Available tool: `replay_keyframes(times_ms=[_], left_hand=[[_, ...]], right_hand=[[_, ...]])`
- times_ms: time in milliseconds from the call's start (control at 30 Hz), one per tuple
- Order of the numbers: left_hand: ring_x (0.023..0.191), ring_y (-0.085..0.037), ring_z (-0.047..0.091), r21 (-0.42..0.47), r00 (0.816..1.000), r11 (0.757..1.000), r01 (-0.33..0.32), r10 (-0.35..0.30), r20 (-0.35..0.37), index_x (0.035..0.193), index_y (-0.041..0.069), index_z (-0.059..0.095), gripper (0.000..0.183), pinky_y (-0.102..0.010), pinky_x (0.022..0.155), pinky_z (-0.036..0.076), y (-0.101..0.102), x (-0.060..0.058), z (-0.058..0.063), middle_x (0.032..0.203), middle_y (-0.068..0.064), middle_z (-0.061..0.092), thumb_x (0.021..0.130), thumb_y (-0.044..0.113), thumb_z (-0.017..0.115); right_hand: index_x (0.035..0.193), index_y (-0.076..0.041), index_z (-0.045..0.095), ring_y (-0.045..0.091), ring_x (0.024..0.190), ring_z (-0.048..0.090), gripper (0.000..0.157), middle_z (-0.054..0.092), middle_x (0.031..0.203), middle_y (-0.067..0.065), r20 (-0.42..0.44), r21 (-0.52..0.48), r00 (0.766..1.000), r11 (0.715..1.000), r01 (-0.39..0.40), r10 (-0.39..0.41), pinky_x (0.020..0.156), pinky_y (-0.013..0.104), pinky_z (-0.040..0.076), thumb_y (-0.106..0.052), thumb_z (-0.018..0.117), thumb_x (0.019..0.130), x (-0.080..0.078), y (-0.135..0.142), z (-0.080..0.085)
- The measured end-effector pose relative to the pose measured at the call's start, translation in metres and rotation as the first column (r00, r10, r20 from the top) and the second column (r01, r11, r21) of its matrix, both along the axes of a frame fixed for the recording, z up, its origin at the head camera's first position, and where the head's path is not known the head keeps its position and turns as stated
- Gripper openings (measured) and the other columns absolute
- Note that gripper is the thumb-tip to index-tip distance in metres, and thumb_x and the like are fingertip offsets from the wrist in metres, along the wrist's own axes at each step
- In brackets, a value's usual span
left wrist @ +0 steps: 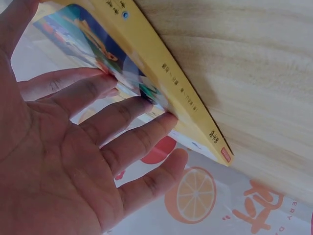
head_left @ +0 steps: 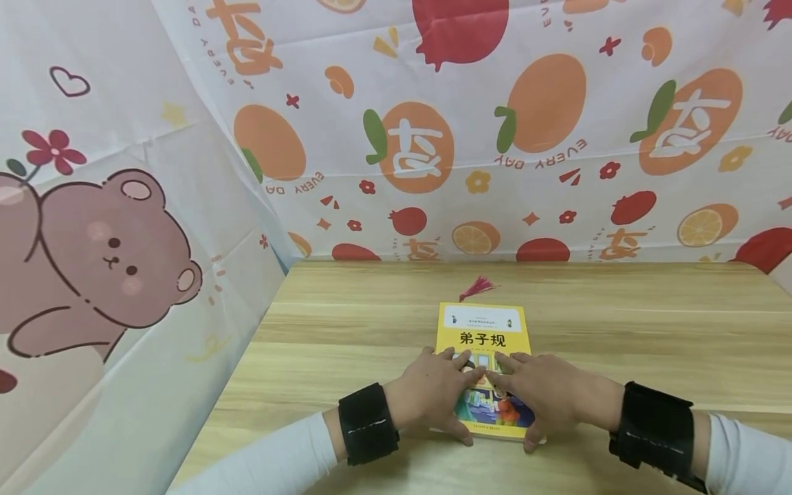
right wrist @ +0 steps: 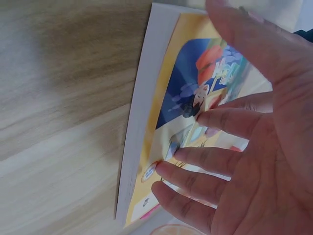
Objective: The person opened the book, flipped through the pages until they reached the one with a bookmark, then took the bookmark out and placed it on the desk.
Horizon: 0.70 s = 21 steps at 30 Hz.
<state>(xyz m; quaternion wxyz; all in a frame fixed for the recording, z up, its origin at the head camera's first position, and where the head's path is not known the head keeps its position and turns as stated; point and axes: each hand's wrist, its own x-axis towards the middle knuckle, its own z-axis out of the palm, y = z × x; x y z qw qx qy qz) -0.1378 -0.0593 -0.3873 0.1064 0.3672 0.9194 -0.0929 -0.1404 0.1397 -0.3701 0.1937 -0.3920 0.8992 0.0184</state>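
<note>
A yellow-covered book (head_left: 482, 338) lies flat on the table, its title towards the far side and a colourful picture on the lower cover. My left hand (head_left: 435, 388) lies over the left part of the cover with fingers spread. From the other side my right hand (head_left: 547, 392) reaches over the right part, fingers extended. Both sets of fingertips meet near the middle of the cover, while the thumbs point to its near corners. The left wrist view shows the yellow spine (left wrist: 181, 83); in the right wrist view the white page edges (right wrist: 142, 117) face outward.
A pink tassel (head_left: 478, 287) extends from the book's far edge onto the wooden table (head_left: 346, 323). Behind the table hangs a fruit-print cloth (head_left: 346, 185). A bear-print cloth (head_left: 210, 385) hangs along the left side.
</note>
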Motion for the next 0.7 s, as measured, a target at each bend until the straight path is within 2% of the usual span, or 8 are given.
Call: replay_keyframes(times_ms=[233, 333, 400, 467, 500, 567, 600, 700], left_hand=[[0.123, -0.028, 0.037, 0.005, 1.000, 1.000, -0.002, 0.002, 0.020, 0.138, 0.032, 0.036, 0.095, -0.053, 0.096, 0.038, 0.000, 0.001, 0.004, 0.143, -0.004, 0.038, 0.057, 0.077, 0.057], [0.124, -0.028, 0.035, 0.009, 1.000, 1.000, 0.005, -0.006, 0.028, 0.138, 0.031, 0.034, 0.095, -0.052, 0.096, 0.039, -0.002, 0.002, 0.004, 0.144, -0.004, 0.036, 0.058, 0.076, 0.057], [0.125, -0.029, 0.033, 0.010, 0.999, 1.000, 0.022, -0.022, 0.029, 0.139, 0.030, 0.033, 0.095, -0.051, 0.096, 0.039, -0.004, 0.003, 0.004, 0.145, -0.005, 0.034, 0.060, 0.075, 0.057], [0.126, -0.029, 0.032, 0.015, 0.999, 0.999, 0.040, -0.040, 0.029, 0.140, 0.028, 0.031, 0.094, -0.050, 0.096, 0.039, -0.006, 0.004, 0.004, 0.145, -0.007, 0.033, 0.062, 0.074, 0.057], [0.126, -0.030, 0.031, 0.020, 0.998, 0.999, 0.048, -0.049, 0.028, 0.140, 0.028, 0.030, 0.094, -0.049, 0.096, 0.039, -0.007, 0.004, 0.004, 0.146, -0.008, 0.032, 0.063, 0.073, 0.057], [0.126, -0.030, 0.030, 0.032, 0.998, 0.998, 0.055, -0.056, 0.027, 0.141, 0.027, 0.029, 0.093, -0.049, 0.097, 0.039, -0.009, 0.003, 0.003, 0.146, -0.009, 0.032, 0.064, 0.072, 0.057], [0.126, -0.030, 0.030, 0.036, 0.998, 0.998, 0.054, -0.055, 0.027, 0.141, 0.027, 0.029, 0.093, -0.049, 0.097, 0.038, -0.009, 0.003, 0.003, 0.146, -0.009, 0.032, 0.065, 0.072, 0.056], [0.126, -0.031, 0.030, 0.040, 0.998, 0.998, 0.042, -0.044, 0.042, 0.141, 0.028, 0.029, 0.092, -0.049, 0.096, 0.038, -0.010, 0.004, 0.002, 0.146, -0.010, 0.032, 0.065, 0.076, 0.051]], right_hand=[[0.137, -0.022, 0.038, 0.036, 0.119, 0.039, 0.095, 0.035, 0.142, 0.018, 0.024, 0.006, 1.000, 1.000, -0.011, 0.010, 0.091, 0.057, 0.042, -0.065, 0.067, 0.057, -0.001, 0.004, 0.004], [0.134, -0.026, 0.043, 0.033, 0.119, 0.040, 0.085, 0.038, 0.141, 0.016, 0.053, -0.002, 0.998, 1.000, -0.017, 0.017, 0.093, 0.054, 0.042, -0.061, 0.067, 0.061, -0.003, 0.004, 0.008], [0.127, -0.027, 0.052, 0.026, 0.112, 0.048, 0.071, 0.049, 0.133, 0.011, 0.078, -0.025, 0.996, 0.999, -0.031, 0.033, 0.090, 0.049, 0.046, -0.055, 0.070, 0.064, -0.003, 0.004, 0.012], [0.110, -0.025, 0.064, 0.016, 0.093, 0.056, 0.045, 0.063, 0.111, 0.000, 0.091, -0.065, 0.993, 0.996, -0.063, 0.068, 0.079, 0.038, 0.050, -0.045, 0.070, 0.070, -0.001, 0.003, 0.015], [0.101, -0.023, 0.068, 0.011, 0.081, 0.056, 0.032, 0.065, 0.098, -0.005, 0.091, -0.093, 0.992, 0.992, -0.081, 0.090, 0.070, 0.032, 0.050, -0.039, 0.070, 0.073, 0.000, 0.003, 0.016], [0.084, -0.021, 0.069, 0.003, 0.060, 0.048, 0.010, 0.061, 0.075, -0.013, 0.038, -0.145, 0.987, 0.979, -0.146, 0.153, 0.054, 0.024, 0.043, -0.029, 0.067, 0.078, 0.004, 0.001, 0.017], [0.078, -0.021, 0.068, 0.001, 0.053, 0.042, 0.004, 0.058, 0.067, -0.015, 0.001, -0.170, 0.984, 0.969, -0.177, 0.180, 0.050, 0.023, 0.039, -0.025, 0.065, 0.079, 0.006, 0.000, 0.018], [0.076, -0.020, 0.068, -0.003, 0.054, 0.045, 0.007, 0.063, 0.066, -0.015, -0.152, -0.206, 0.960, 0.943, -0.263, 0.235, 0.052, 0.023, 0.043, -0.020, 0.063, 0.080, 0.012, -0.003, 0.021]])
